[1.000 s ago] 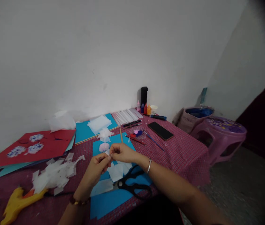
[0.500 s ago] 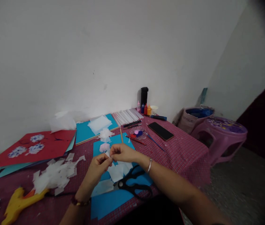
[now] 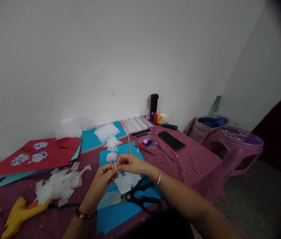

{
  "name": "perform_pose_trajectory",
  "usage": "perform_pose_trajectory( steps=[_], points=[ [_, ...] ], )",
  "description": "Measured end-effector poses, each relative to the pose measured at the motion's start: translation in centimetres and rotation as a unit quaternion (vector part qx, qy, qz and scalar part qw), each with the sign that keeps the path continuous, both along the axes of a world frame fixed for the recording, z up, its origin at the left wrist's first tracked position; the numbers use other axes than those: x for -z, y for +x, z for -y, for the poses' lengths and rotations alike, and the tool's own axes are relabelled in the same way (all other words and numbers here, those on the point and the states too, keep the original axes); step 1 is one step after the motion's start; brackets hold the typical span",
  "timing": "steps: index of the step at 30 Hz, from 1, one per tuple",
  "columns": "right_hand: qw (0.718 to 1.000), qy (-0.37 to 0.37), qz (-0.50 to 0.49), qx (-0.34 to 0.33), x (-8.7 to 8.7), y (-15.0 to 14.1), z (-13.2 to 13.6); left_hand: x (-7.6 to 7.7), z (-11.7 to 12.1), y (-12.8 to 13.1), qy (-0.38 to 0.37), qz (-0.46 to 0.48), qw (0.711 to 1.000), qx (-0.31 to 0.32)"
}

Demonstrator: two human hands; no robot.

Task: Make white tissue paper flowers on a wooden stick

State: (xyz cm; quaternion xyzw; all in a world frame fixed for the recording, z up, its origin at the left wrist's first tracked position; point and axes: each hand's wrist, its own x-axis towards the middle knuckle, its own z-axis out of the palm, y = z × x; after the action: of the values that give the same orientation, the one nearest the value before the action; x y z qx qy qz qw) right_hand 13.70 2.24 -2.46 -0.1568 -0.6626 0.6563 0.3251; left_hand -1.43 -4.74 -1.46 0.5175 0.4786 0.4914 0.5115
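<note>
My left hand [image 3: 103, 179] and my right hand [image 3: 129, 164] meet above the blue paper sheet [image 3: 120, 215], fingertips pinched together on a small white scrap of tissue paper [image 3: 115, 165]. Both hands are closed on it. Just beyond the hands a pale pink tissue flower [image 3: 111, 156] lies on the blue sheet. White tissue squares [image 3: 127, 182] lie under my right wrist, and black scissors [image 3: 142, 197] rest beside them. A thin wooden stick [image 3: 129, 144] lies past my right hand.
A heap of white tissue scraps [image 3: 58, 183] and a yellow glue gun [image 3: 18, 215] lie at the left. Red card [image 3: 34, 155] with blue-white flowers sits at the back left. A phone [image 3: 171, 140], paint bottles [image 3: 154, 116], brushes and a black flask [image 3: 154, 103] stand farther back. A purple stool [image 3: 235, 146] stands right.
The hands stay together on the white scrap, the fingers working it slightly; the scrap looks narrower now. The view has dipped a little.
</note>
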Motion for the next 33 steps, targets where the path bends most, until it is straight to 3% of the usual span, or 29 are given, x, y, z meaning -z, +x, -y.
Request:
perform_pose_trajectory(
  steps=[8,14,23,26,29,33],
  points=[
    [0.999,0.027,0.046,0.011,-0.1,0.0,0.0,0.6,-0.4,0.4,0.064,0.004,0.997,-0.041],
    [0.999,0.027,0.047,-0.002,0.1,0.0,0.0,1.3,-0.8,0.2,0.061,0.010,0.997,-0.034],
    [0.998,0.013,0.065,-0.002,0.4,-0.3,-0.1,0.5,-0.5,0.8,0.097,-0.043,0.993,-0.057],
    [0.997,0.028,0.048,0.052,0.0,-0.3,0.1,0.4,-0.4,0.6,0.073,0.017,0.995,-0.065],
    [0.992,0.055,0.055,0.095,-0.4,-0.1,0.2,0.1,-0.1,0.3,0.031,0.120,0.992,-0.027],
    [0.997,0.051,0.049,0.020,-0.2,0.2,0.2,-0.4,0.2,0.3,0.006,0.166,0.986,0.018]
  ],
)
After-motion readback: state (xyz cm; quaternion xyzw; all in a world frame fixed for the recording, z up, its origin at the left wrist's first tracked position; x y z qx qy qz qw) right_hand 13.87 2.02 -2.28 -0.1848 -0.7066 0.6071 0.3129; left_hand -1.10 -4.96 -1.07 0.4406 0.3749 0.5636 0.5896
